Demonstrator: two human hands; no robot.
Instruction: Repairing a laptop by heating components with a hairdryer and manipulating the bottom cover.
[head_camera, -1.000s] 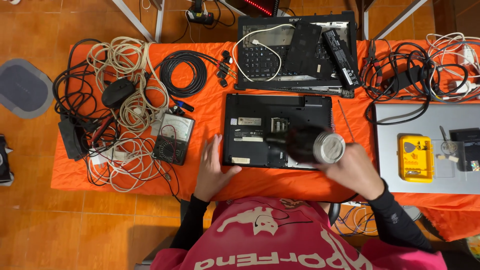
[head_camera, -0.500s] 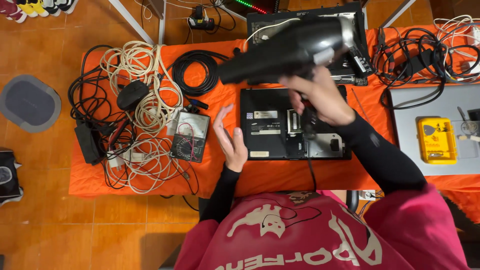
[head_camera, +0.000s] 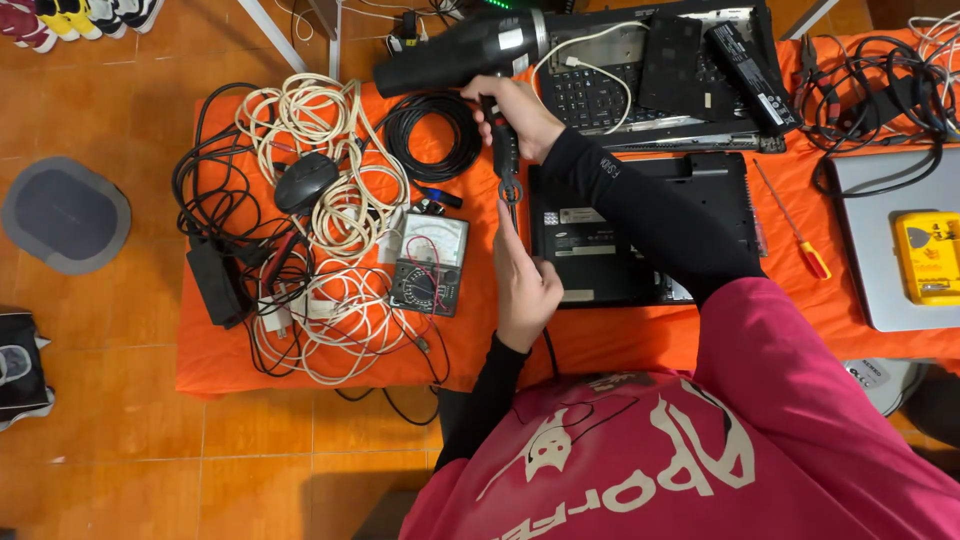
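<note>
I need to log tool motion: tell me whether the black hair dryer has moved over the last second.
Yes. The black hair dryer, gripped by the right hand, went from the upturned black laptop up and leftward, toward the coiled black cable.

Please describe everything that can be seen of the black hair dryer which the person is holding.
The black hair dryer, of matt plastic as it looks, has a long barrel with a grey band near its rear end. It is held above the orange table, barrel lying roughly level and pointing left. The right hand grips its handle, which points down; the left hand reaches up to the handle's lower end, where the cord leaves it.
</note>
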